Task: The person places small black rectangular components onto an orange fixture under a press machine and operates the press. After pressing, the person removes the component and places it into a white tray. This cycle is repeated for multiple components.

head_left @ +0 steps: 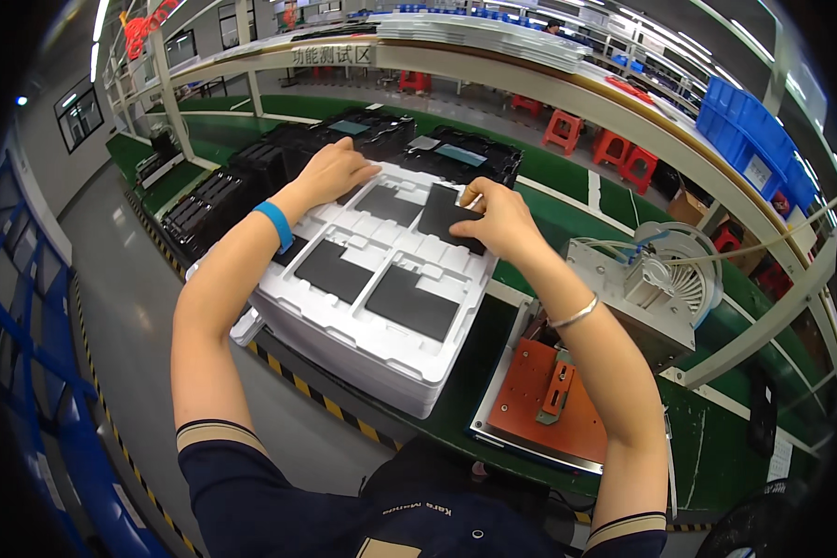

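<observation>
A stack of white moulded trays [344, 321] stands in front of me, with flat dark-grey panels in the top tray's pockets, among them one panel [411, 304] at the near right. My right hand [502, 219] pinches the right side of another dark panel [445, 216], which lies tilted over the far right pocket. At the tray's far left edge, my left hand [330, 174] has its fingers bent and partly closed. They cover a dark panel's corner and the tray rim, so what they grip is hidden.
Black plastic trays [460, 153] stand behind the white stack, more at its left. To the right are an orange fixture plate [530, 400] and a grey machine with a round reel [674, 270]. Blue bins [749, 135] sit on the shelf; striped tape edges the green bench.
</observation>
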Tool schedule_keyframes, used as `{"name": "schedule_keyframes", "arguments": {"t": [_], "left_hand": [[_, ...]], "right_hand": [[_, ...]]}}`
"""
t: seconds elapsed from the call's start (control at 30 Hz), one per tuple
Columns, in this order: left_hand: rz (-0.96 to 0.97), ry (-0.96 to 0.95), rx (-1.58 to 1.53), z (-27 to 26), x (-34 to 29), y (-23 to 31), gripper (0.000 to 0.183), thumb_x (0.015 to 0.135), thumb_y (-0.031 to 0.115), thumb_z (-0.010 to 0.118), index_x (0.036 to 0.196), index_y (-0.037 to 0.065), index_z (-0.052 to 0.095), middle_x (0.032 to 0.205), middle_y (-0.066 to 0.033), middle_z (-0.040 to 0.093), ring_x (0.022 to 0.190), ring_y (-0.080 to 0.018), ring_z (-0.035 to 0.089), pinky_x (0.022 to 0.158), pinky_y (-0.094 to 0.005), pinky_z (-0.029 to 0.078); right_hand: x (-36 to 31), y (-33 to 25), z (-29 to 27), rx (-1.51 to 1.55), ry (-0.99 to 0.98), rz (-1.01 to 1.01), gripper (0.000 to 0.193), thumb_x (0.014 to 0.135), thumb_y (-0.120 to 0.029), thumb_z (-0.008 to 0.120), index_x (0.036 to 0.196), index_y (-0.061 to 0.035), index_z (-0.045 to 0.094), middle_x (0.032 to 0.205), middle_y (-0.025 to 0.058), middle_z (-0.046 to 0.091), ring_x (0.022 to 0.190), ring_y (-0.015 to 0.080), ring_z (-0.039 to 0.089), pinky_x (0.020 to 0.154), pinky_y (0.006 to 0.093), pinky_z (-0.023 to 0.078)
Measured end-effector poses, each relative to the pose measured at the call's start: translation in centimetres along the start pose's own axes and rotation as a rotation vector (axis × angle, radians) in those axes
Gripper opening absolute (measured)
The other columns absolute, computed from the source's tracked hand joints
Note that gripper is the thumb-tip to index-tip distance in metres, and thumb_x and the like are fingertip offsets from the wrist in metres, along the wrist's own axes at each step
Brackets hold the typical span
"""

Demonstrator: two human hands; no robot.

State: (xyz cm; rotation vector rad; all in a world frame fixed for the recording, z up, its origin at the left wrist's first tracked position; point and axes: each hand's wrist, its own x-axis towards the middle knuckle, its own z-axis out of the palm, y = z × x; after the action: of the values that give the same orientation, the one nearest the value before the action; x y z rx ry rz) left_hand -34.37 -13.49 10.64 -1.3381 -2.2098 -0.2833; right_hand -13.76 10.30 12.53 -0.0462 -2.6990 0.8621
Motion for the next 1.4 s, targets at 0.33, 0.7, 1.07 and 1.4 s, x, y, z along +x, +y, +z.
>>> {"name": "schedule_keyframes", "arguments": {"t": [0.33, 0.7, 1.07, 1.4], "left_hand": [[0.043, 0.181, -0.218, -3.3, 1.7, 6.9, 0.057, 0.099, 0.040, 0.052, 0.058, 0.000, 0.059, 0.057, -0.0130, 0.051, 0.067, -0.0303, 0.049, 0.069, -0.0417, 0.041], [0.216, 0.125, -0.070, -7.7, 1.0, 19.3, 0.025, 0.088, 0.025, 0.065, 0.080, 0.002, 0.059, 0.085, -0.0118, 0.057, 0.083, -0.0322, 0.055, 0.089, -0.0438, 0.042], [0.432, -0.211, -0.566, 1.0, -8.3, 37.2, 0.060, 0.079, 0.054, 0.069, 0.117, 0.009, 0.065, 0.129, -0.0103, 0.058, 0.121, -0.0290, 0.052, 0.105, -0.0533, 0.034], [0.402, -0.334, -0.627, 2.9, -7.5, 37.4, 0.064, 0.077, 0.055, 0.070, 0.123, 0.011, 0.064, 0.135, -0.0090, 0.055, 0.128, -0.0337, 0.046, 0.106, -0.0559, 0.034]], "right_hand": [[-22.1, 1.9, -7.9, 0.213, 0.250, 0.023, 0.032, 0.076, 0.006, 0.075, 0.106, 0.0045, 0.062, 0.092, 0.0088, 0.069, 0.085, 0.0141, 0.068, 0.077, 0.0272, 0.054], [-29.1, 9.9, -4.4, -0.050, 0.231, 0.190, 0.023, 0.074, -0.008, 0.079, 0.095, -0.0008, 0.072, 0.091, 0.0098, 0.065, 0.085, 0.0260, 0.060, 0.076, 0.0339, 0.049], [-27.6, 11.6, -2.9, -0.304, 0.200, -0.049, 0.027, 0.076, -0.004, 0.064, 0.103, -0.0043, 0.066, 0.098, 0.0066, 0.062, 0.092, 0.0255, 0.056, 0.081, 0.0384, 0.045], [-26.9, 11.1, -2.6, -0.435, 0.229, 0.004, 0.036, 0.074, -0.007, 0.064, 0.109, -0.0067, 0.066, 0.113, 0.0055, 0.058, 0.106, 0.0257, 0.053, 0.087, 0.0390, 0.042]]}}
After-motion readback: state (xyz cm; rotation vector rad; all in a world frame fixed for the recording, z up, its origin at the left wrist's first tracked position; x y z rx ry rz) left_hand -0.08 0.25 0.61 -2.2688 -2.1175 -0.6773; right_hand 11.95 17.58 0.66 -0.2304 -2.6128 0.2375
